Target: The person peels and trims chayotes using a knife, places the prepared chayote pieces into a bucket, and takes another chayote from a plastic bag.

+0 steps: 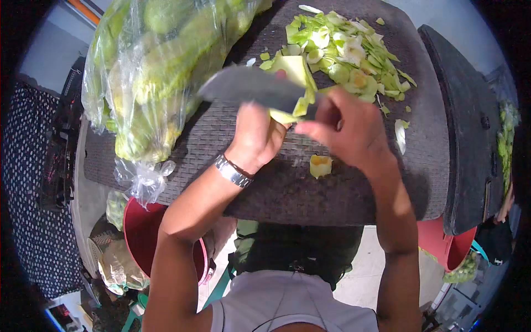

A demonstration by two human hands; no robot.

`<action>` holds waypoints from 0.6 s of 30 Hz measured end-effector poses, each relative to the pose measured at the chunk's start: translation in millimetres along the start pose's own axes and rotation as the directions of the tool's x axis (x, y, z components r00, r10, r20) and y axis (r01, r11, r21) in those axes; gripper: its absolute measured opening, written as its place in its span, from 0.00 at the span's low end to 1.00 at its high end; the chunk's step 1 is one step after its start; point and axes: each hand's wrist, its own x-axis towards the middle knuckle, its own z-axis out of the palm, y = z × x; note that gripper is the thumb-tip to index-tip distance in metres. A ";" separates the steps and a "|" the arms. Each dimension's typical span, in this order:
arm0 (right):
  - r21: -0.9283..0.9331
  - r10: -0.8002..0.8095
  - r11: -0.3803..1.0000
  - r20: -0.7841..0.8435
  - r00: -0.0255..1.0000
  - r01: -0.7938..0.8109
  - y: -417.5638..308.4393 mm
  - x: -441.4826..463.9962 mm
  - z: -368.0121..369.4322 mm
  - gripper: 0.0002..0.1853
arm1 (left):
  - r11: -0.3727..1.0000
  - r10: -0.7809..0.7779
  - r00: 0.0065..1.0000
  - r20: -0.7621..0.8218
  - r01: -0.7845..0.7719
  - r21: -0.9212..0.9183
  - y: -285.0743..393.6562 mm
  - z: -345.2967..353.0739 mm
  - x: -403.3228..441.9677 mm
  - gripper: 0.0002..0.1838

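Head cam: left fingers (274, 135) grasping pale green vegetable (293, 67), right fingers (342, 102) clenched round knife (251, 88), both above desk (210, 160). Green scraps (354, 50) just beyond fingers. Tbh thin cuts want shallow blade angle, light strokes, left fingertips well clear of edge.

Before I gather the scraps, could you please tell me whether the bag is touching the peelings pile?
Apart. The head view shows a strip of dark table between the bag and the peelings pile.
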 end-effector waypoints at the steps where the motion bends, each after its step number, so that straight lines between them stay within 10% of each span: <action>1: -0.020 0.060 0.998 -0.016 0.998 -0.060 4.5 3.4 -5.1 0.30 | 1.000 0.017 1.000 0.004 -0.017 -0.014 6.2 14.5 -6.7 0.15; 2: 0.074 0.113 0.991 -0.029 0.993 -0.111 18.0 8.1 -10.7 0.30 | 0.999 -0.045 0.978 0.204 0.047 -0.006 14.3 16.5 -10.1 0.16; 7: 0.105 0.001 0.994 0.016 1.000 -0.003 6.7 2.5 -10.0 0.29 | 0.999 0.028 0.998 -0.061 -0.027 0.017 9.6 18.6 -5.4 0.23; 18: 0.132 -0.049 0.990 0.068 0.996 0.039 2.4 -0.4 -2.1 0.32 | 0.999 0.019 0.998 -0.055 -0.017 0.034 -0.6 3.0 6.3 0.30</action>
